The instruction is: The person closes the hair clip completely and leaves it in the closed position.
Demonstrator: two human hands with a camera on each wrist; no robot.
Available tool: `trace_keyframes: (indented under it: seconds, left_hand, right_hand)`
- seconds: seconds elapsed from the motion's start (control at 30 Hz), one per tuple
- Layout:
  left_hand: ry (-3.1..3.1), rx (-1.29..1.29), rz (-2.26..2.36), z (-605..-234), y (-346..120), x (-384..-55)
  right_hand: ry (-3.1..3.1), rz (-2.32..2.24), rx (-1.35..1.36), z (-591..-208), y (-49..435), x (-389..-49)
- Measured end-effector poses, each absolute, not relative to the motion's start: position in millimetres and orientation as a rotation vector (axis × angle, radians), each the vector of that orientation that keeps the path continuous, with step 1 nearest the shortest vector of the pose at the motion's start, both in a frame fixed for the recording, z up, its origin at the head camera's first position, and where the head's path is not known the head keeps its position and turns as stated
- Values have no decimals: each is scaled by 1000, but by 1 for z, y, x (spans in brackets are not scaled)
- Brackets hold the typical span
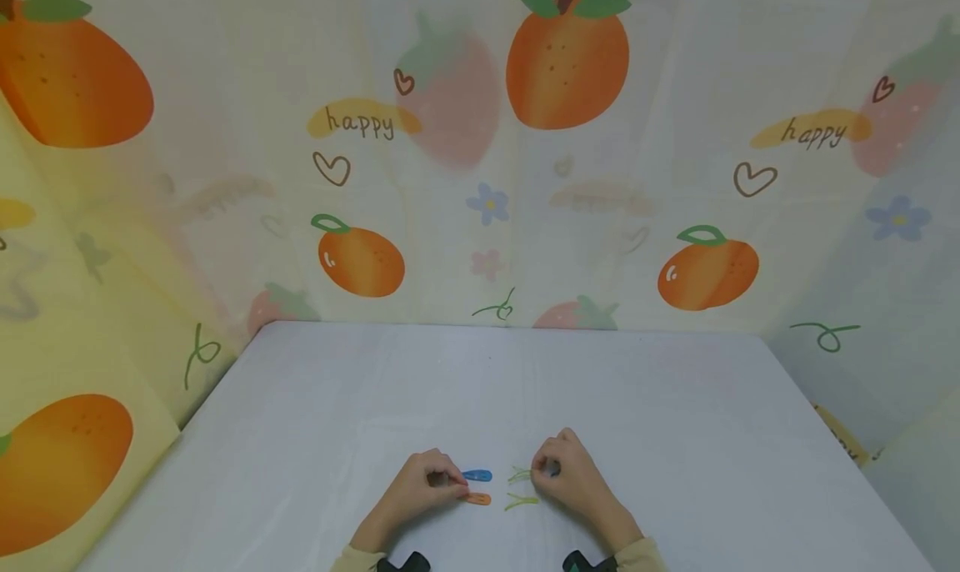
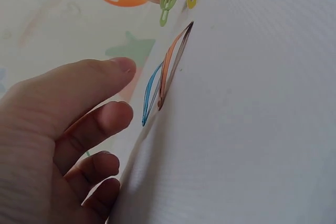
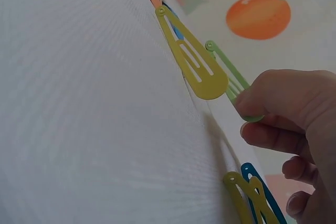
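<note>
My left hand [image 1: 429,482] is beside a blue snap hair clip [image 1: 477,475] and an orange snap hair clip [image 1: 480,499]. In the left wrist view a gap shows between its thumb and index finger, with the orange clip [image 2: 165,69] and blue clip [image 2: 150,90] just past the fingertips. Across from it, my right hand [image 1: 572,476] pinches the wide end of a light green snap hair clip [image 3: 231,72] between thumb and index finger. Nearer the camera lies a yellow-green clip [image 3: 210,85], its narrow end pointing toward the orange and blue ones.
More hair clips, a yellow one [image 3: 239,195] and a dark blue one [image 3: 249,171], lie under my right hand. The white tabletop [image 1: 420,388] reaches back to a fruit-print curtain [image 1: 450,247]. A dark wrist device [image 1: 405,563] sits by each forearm.
</note>
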State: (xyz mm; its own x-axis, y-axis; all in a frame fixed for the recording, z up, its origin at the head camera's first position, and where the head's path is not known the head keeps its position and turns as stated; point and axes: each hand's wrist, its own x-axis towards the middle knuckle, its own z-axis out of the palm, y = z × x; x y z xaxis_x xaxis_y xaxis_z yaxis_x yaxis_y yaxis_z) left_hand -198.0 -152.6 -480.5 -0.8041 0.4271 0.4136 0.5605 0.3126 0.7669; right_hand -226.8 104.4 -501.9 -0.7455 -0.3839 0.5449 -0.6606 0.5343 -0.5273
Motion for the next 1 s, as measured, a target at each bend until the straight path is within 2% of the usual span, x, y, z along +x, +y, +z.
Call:
trace_keyframes:
  seconds: [0.57,1.0]
  left_hand:
    - [-2400,-882,-1444,-485,-151,-202]
    - [-2306,-972,-1424,-475,-142,-197]
  right_hand:
    - [-2348,1027,917,-502,106,-229]
    - [-2354,1026,912,-505,105,-229]
